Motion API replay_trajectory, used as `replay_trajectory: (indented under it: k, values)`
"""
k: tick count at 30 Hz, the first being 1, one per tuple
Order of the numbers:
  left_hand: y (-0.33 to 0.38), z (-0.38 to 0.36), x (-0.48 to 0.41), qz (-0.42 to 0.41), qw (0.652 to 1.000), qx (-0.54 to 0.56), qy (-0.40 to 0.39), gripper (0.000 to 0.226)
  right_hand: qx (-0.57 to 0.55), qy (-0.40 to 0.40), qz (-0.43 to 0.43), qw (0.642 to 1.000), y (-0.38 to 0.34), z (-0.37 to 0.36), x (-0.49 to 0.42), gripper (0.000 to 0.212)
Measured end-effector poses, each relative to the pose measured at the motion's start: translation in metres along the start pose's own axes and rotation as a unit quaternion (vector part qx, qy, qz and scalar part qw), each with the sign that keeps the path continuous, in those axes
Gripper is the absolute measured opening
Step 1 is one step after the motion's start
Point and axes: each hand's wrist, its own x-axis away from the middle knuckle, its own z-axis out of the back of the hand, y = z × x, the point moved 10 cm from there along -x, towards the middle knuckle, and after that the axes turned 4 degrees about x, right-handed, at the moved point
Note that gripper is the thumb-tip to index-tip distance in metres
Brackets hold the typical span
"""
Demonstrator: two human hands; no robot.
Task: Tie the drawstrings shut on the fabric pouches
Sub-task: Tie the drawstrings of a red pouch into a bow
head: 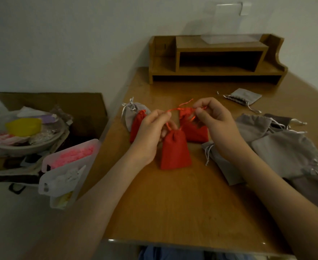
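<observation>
**Wooden table, red pouch mid-tie**

Pale wall backs a wooden table (173, 203) with a desk shelf (216, 59) at the top of the frame. At far left, off the table, a cardboard box (79, 107) holds clutter.

Left of centre lie a grey pouch (131, 114) and a red pouch (136, 126), necks gathered, probably set aside as done. The left hand (150, 132) pinches one end of a red drawstring (175, 109) between thumb and forefinger. Just beside it, the centre red pouch (175, 151) stands at mid-frame, its neck cinched.

The right hand (216, 124) pinches the other end, so the cord runs taut between them, likely to draw a knot tight. At right, a heap of grey pouches (285, 147) seemingly awaits tying.
</observation>
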Motion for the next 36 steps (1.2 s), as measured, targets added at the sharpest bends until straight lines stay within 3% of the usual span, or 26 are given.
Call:
replay_trajectory:
  k: [5,8,12,14,15,18,21,24,26,30,36]
  values:
    - [-0.017,-0.011,0.004,0.069,0.991,-0.097,-0.067,0.035,0.005,-0.058,0.058,0.997,-0.010,-0.012,0.003,0.003]
    - [-0.020,-0.019,0.008,0.070,0.986,-0.115,-0.101,0.023,0.041,-0.066,0.085,0.993,-0.016,-0.014,0.004,0.005]
    - [-0.021,-0.042,0.023,0.074,0.964,-0.143,-0.213,0.022,0.072,-0.051,0.054,0.995,-0.005,-0.012,0.000,0.013]
    - [-0.022,-0.049,0.028,0.082,0.957,-0.119,-0.252,0.008,0.043,-0.057,0.025,0.997,0.003,-0.015,0.000,0.016]
    - [-0.021,-0.049,0.029,0.082,0.957,-0.106,-0.259,0.015,0.034,-0.058,0.018,0.998,0.004,-0.017,0.000,0.015]
    - [-0.014,-0.042,0.022,0.046,0.967,-0.121,-0.220,0.025,0.013,-0.066,0.015,0.998,0.000,-0.020,0.002,0.005]
    - [-0.008,-0.029,0.012,0.021,0.984,-0.117,-0.131,0.034,-0.045,-0.102,-0.048,0.993,0.007,-0.027,0.006,0.033]
    - [-0.007,-0.014,0.004,0.024,0.996,-0.064,-0.059,0.032,0.024,-0.169,-0.119,0.978,0.024,-0.041,0.014,0.055]
    - [-0.007,-0.010,0.002,0.021,0.997,-0.063,-0.043,0.033,0.028,-0.182,-0.117,0.976,0.027,-0.047,0.016,0.044]
    - [-0.008,-0.010,0.002,0.021,0.997,-0.048,-0.064,0.027,0.056,-0.189,-0.117,0.973,0.027,-0.043,0.014,0.003]
    - [-0.004,-0.016,0.003,0.022,0.994,-0.009,-0.102,0.030,-0.001,-0.134,-0.187,0.973,0.041,-0.029,0.011,0.019]
